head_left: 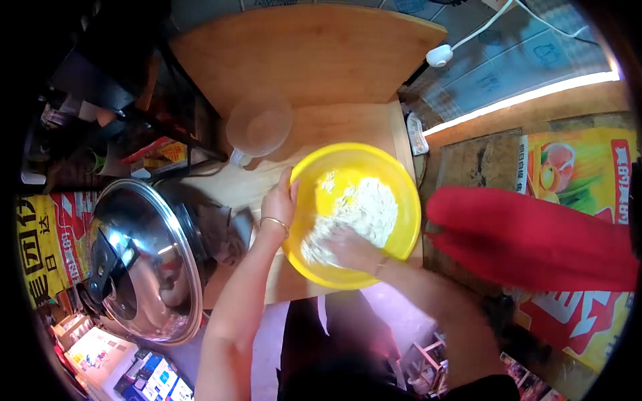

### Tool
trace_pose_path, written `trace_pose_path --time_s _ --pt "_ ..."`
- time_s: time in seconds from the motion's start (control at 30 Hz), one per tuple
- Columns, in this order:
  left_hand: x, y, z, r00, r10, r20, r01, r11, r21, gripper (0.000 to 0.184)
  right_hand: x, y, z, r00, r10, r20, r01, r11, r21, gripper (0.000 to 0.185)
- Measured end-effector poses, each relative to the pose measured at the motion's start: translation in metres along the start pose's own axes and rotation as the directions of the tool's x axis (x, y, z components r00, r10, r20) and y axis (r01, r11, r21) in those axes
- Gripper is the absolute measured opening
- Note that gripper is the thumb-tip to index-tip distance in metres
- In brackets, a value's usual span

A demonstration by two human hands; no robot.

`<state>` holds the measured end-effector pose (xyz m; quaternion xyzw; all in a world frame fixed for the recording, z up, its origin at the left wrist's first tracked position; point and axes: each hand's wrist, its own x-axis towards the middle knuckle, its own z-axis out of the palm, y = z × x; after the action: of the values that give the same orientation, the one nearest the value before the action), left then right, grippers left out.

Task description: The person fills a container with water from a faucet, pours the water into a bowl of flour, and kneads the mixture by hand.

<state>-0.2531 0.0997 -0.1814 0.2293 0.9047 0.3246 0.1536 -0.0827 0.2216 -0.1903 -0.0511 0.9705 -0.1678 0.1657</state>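
Lumpy white flour [376,208] lies around and past my nearer right hand [353,248], whose blurry fingers I can't read; my left hand [279,202] pinches the yellow plastic bowl [412,224] by its left rim.

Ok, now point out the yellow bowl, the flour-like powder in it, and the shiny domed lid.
Yellow bowl [368,162]: head view, bare inner wall on the far side.
Powder [376,214]: head view, the heap beyond the right hand [351,248].
Domed lid [160,234]: head view, its shiny top, beside the dark handle.
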Motion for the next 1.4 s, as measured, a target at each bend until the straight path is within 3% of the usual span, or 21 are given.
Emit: trace_pose_path --time_s 0.03,0.07,0.13,0.17,0.23,0.33,0.4,0.43,0.47,0.6,0.77,0.83,0.9,0.97,1.0,1.03,1.07,1.13,1.23,1.3,1.4 --pt "0.000 0.002 0.000 0.999 -0.018 0.037 0.017 1.000 0.008 0.038 -0.020 0.027 -0.003 0.969 -0.238 0.065 0.235 0.970 0.054 0.047" --pt "0.001 0.004 0.002 0.996 -0.040 0.074 0.039 0.999 0.017 0.038 -0.018 0.049 -0.017 0.977 -0.186 0.109 0.204 0.959 -0.196 0.052" --pt "-0.006 0.012 -0.001 0.997 -0.054 0.051 0.056 0.997 -0.052 0.038 0.018 0.070 -0.040 0.978 0.207 0.014 -0.191 0.924 -0.332 0.047" --pt "-0.014 0.016 -0.001 0.998 -0.060 0.020 0.062 0.991 -0.119 0.038 0.042 0.062 -0.048 0.924 0.346 -0.161 -0.355 0.935 -0.025 0.044" --pt "-0.038 0.013 0.008 0.995 -0.071 -0.063 0.057 0.976 -0.210 0.038 0.072 0.025 0.008 0.898 0.308 -0.313 -0.359 0.926 -0.120 0.037" --pt "-0.032 0.005 -0.009 0.986 -0.125 -0.112 0.090 0.957 -0.276 0.037 0.019 -0.036 -0.001 0.992 0.052 0.111 -0.059 0.997 0.057 0.035" --pt "0.000 0.001 -0.030 0.932 -0.230 0.280 0.310 0.907 -0.285 0.036 -0.019 -0.009 0.001 0.994 -0.089 0.058 0.089 0.996 -0.004 0.038" --pt "0.003 -0.010 -0.017 0.983 -0.040 0.177 0.111 0.906 -0.409 0.034 -0.031 0.008 -0.001 0.995 -0.098 0.002 0.098 0.990 -0.098 0.042" --pt "0.005 -0.012 -0.012 0.985 -0.048 0.167 0.114 0.903 -0.414 0.034 -0.028 0.022 -0.009 0.992 -0.010 -0.124 -0.026 0.957 -0.290 0.053" --pt "-0.001 -0.008 -0.008 0.997 0.080 0.020 -0.066 0.916 -0.395 0.034 0.049 0.025 -0.037 0.874 0.379 -0.305 -0.392 0.920 0.020 0.065" --pt "-0.004 0.006 -0.013 0.993 -0.114 0.022 0.114 0.914 -0.388 0.034 0.034 -0.054 -0.024 0.970 0.051 -0.236 -0.070 0.995 -0.070 0.036" --pt "-0.005 0.009 -0.008 0.991 -0.131 0.022 0.128 0.900 -0.416 0.034 0.006 -0.043 -0.021 0.950 -0.247 -0.190 0.282 0.941 0.186 0.022" --pt "-0.007 0.000 0.000 0.992 -0.122 -0.020 0.100 0.887 -0.451 0.036 0.027 -0.036 -0.024 0.942 -0.236 -0.238 0.275 0.951 0.144 0.021" --pt "-0.004 -0.006 0.002 0.995 -0.091 -0.045 0.063 0.900 -0.432 0.036 0.067 -0.021 -0.031 0.966 0.048 -0.253 0.025 0.961 0.275 0.024" --pt "-0.007 -0.010 0.002 0.996 -0.070 -0.061 0.039 0.911 -0.411 0.037 0.077 -0.016 -0.030 0.860 0.296 -0.417 -0.093 0.892 0.442 0.031" --pt "-0.012 -0.008 -0.001 0.996 -0.083 -0.045 0.058 0.914 -0.402 0.037 0.088 -0.010 -0.031 0.799 0.517 -0.307 -0.306 0.790 0.531 0.038" --pt "-0.014 0.002 -0.007 0.994 -0.105 -0.020 0.088 0.908 -0.409 0.037 0.088 -0.005 -0.051 0.770 0.600 -0.218 -0.278 0.622 0.732 0.044" --pt "-0.008 0.009 -0.010 0.994 -0.107 -0.005 0.095 0.903 -0.419 0.037 0.102 -0.020 -0.019 0.587 0.664 -0.463 -0.332 0.719 0.611 0.036" --pt "-0.004 -0.004 -0.001 0.971 -0.220 0.090 0.235 0.831 -0.504 0.036 0.067 -0.071 -0.024 0.812 0.363 -0.458 -0.071 0.839 0.540 0.019" --pt "0.001 -0.024 0.016 0.979 -0.201 0.036 0.163 0.664 -0.729 0.035 0.025 -0.075 -0.030 0.911 0.057 -0.409 0.171 0.849 0.500 0.031" --pt "-0.003 -0.001 0.003 0.976 -0.216 0.026 0.184 0.753 -0.632 0.033 -0.036 -0.037 -0.020 0.966 -0.249 -0.076 0.259 0.905 0.338 0.036"
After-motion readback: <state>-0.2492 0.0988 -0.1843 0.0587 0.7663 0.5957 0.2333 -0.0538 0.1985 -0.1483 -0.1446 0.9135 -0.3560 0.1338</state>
